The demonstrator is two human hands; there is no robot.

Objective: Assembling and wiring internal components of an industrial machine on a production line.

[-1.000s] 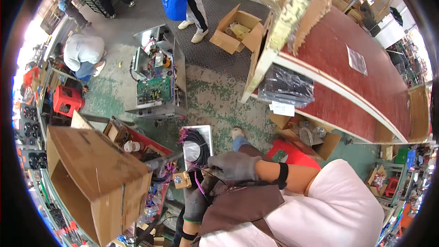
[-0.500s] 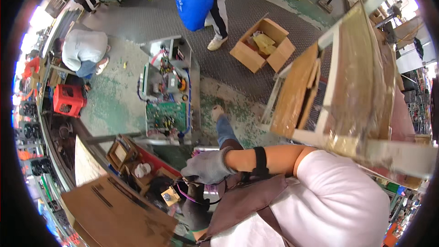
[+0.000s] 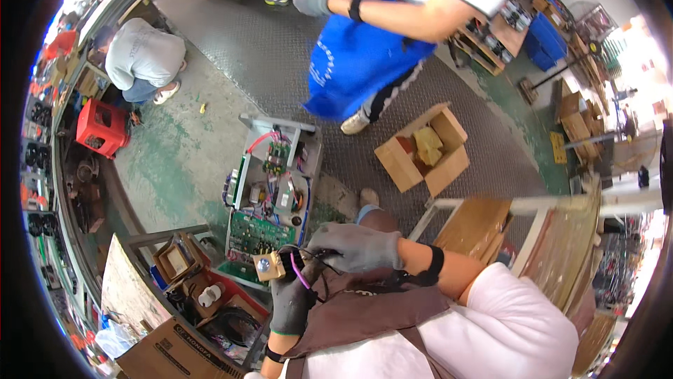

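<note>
My left hand, in a dark grey glove, is closed around a small part with a gold-coloured block and a round silver piece on its face. A purple wire and black wires come off it. Beside it, my right hand, in a lighter grey glove, has its fingers closed at the black wire; the fingertips are partly hidden. Just beyond both hands lies an open metal machine housing holding a green circuit board, coils and coloured wires.
An open cardboard box lies on the dark mat, near a person in a blue apron. Another person crouches near a red stool. A parts cart and brown carton are at left; a wrapped frame is at right.
My view has shifted. Both hands have come up with the wired part, which now shows before the housing's near end. The person in the apron now shows arms and gloved hands.
</note>
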